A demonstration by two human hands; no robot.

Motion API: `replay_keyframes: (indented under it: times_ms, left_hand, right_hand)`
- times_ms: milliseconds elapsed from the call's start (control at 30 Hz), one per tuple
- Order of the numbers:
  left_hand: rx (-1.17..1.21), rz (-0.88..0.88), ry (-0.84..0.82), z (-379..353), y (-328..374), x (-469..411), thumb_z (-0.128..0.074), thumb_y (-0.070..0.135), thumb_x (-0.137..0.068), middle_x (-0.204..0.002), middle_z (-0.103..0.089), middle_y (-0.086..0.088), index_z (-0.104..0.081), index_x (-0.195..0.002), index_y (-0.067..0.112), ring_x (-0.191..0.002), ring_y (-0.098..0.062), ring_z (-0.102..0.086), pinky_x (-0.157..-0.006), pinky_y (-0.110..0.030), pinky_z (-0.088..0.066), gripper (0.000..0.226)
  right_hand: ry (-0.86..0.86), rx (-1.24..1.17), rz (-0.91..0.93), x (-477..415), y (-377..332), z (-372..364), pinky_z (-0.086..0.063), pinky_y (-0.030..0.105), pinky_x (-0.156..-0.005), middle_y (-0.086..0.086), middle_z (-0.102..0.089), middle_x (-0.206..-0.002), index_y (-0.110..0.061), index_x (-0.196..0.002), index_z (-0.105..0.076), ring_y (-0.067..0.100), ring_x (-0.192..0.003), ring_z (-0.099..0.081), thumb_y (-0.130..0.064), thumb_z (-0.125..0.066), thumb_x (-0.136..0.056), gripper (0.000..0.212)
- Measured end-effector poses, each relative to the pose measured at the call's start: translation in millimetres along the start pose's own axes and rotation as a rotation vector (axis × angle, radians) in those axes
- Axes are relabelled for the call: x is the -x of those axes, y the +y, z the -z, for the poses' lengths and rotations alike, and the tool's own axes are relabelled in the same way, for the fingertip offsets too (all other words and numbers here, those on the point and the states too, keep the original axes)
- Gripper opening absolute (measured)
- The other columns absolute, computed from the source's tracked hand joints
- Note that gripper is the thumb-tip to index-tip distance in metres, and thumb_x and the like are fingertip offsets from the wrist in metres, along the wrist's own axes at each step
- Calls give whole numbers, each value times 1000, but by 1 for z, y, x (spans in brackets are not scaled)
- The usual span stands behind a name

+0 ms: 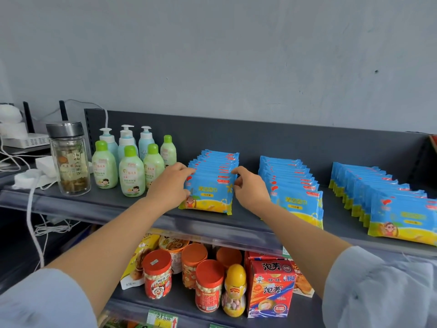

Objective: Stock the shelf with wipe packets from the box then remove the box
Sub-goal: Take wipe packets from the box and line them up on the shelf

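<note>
Three rows of blue-and-yellow wipe packets stand upright on the top grey shelf [132, 204]. The left row [210, 185] is between my hands. My left hand [170, 185] grips its left side, fingers curled over the packet ends and thumb at the front packet. My right hand [248, 188] holds its right side, index fingertip on the packet edges and the other fingers curled. The middle row [293, 185] and the right row [387, 202] stand untouched. No box is in view.
Green and blue lotion bottles [130, 162] and a glass jar with a metal lid [71, 159] stand left of the packets. White cables and adapters [30, 181] lie at the shelf's left end. Snack jars [208, 287] and red cartons [272, 290] fill the lower shelf.
</note>
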State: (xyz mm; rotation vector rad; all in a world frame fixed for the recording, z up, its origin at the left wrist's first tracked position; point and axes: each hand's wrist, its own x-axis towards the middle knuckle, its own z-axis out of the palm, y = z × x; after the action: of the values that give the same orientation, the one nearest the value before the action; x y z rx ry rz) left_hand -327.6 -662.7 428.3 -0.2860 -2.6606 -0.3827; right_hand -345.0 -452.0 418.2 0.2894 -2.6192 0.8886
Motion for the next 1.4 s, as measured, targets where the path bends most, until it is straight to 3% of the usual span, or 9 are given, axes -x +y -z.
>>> replay_keyframes:
  times_ms: [300,667,833,1067,1400]
  left_hand:
    - [-129,-64,43,3,9,2,-65,23,-88,-150,-33,2,-37,-145,18,-138,-18,-28,-110,-34,-30,63]
    - [-170,-243,87,1,70,-5,-61,23,-88,-133,-53,0,-51,-130,16,-127,-20,-42,-98,-34,-36,44]
    - [-151,-346,36,-8,125,4,-61,25,-91,-142,-45,0,-44,-139,17,-133,-22,-37,-106,-37,-35,51]
    - [-148,-472,37,-25,214,29,-58,19,-89,-130,-54,-1,-49,-130,17,-122,-22,-45,-95,-38,-43,42]
    - [-23,-586,-90,-78,370,114,-57,28,-92,-139,-46,-1,-41,-139,19,-131,-21,-38,-100,-37,-40,50]
  right_hand:
    - [14,121,9,10,-4,7,-52,37,-87,5,-61,-117,-19,-139,-39,22,-105,-59,-7,-55,-93,51]
    - [131,374,48,50,5,54,-47,37,-87,3,-52,-128,-20,-141,-39,25,-117,-51,-21,-57,-92,52]
    - [194,482,-49,85,33,90,-46,37,-87,1,-51,-130,-21,-138,-42,23,-121,-47,-26,-56,-93,48]
    - [219,639,-181,148,83,153,-44,37,-88,6,-51,-125,-17,-135,-42,26,-117,-47,-31,-59,-91,49]
    - [60,759,-412,292,185,242,-41,35,-86,9,-46,-126,-17,-130,-46,29,-119,-44,-25,-58,-87,45]
